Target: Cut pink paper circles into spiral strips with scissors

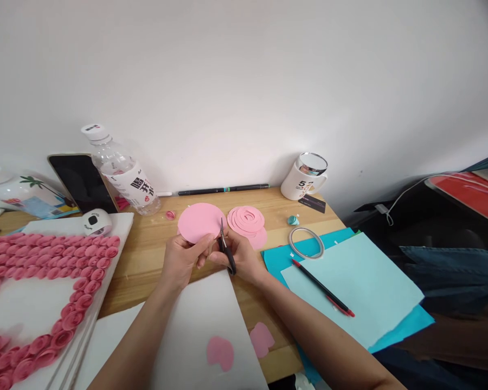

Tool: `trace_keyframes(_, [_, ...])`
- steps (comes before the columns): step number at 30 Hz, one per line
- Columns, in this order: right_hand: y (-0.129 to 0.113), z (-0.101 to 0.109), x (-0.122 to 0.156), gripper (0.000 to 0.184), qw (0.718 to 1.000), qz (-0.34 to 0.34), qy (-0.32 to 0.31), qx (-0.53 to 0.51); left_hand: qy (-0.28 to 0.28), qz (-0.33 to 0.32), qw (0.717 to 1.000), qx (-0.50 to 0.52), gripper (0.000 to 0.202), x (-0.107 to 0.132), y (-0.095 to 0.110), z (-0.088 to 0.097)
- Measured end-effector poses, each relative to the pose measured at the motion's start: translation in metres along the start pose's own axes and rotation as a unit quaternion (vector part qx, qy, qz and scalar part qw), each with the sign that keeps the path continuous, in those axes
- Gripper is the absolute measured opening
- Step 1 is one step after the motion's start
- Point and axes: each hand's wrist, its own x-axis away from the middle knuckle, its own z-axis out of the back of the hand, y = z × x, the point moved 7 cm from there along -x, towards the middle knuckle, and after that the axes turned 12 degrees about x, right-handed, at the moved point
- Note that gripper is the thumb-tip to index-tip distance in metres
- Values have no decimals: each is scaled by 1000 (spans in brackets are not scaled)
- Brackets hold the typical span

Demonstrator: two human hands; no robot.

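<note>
My left hand (pixel 184 259) pinches the lower edge of a flat pink paper circle (pixel 200 221) above the wooden table. In my right hand (pixel 241 255) is a pair of scissors (pixel 228 254) with black handles, its blades pointing up at the circle's right edge. Whether the blades bite into the paper, I cannot tell. Just right of the circle lies a pink paper spiral (pixel 247 219) on more pink paper. A small rolled pink paper rose (pixel 169 215) sits near the wall. Beneath my forearms is a white board (pixel 203 309) bearing a pink paper scrap (pixel 220 353).
At left, a white foam board (pixel 36 309) carries rows of pink paper roses. A bottle (pixel 126 176), a phone (pixel 83 181) and a white mug (pixel 303 179) stand along the wall. Light blue paper (pixel 374 292), a pen (pixel 323 287) and a tape roll (pixel 306 242) lie at right.
</note>
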Motion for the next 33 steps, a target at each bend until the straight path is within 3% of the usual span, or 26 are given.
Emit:
trace_keyframes(13, [0, 0, 1, 48, 1000, -1, -2, 9, -12, -8, 1000, -9, 19, 1, 4, -3])
trace_keyframes(21, [8, 0, 2, 45, 1000, -30, -6, 2, -2, -33, 999, 18, 24, 0, 10, -1])
trace_keyframes(33, [13, -5, 3, 43, 999, -46, -14, -8, 11, -17, 999, 26, 26, 0, 7, 0])
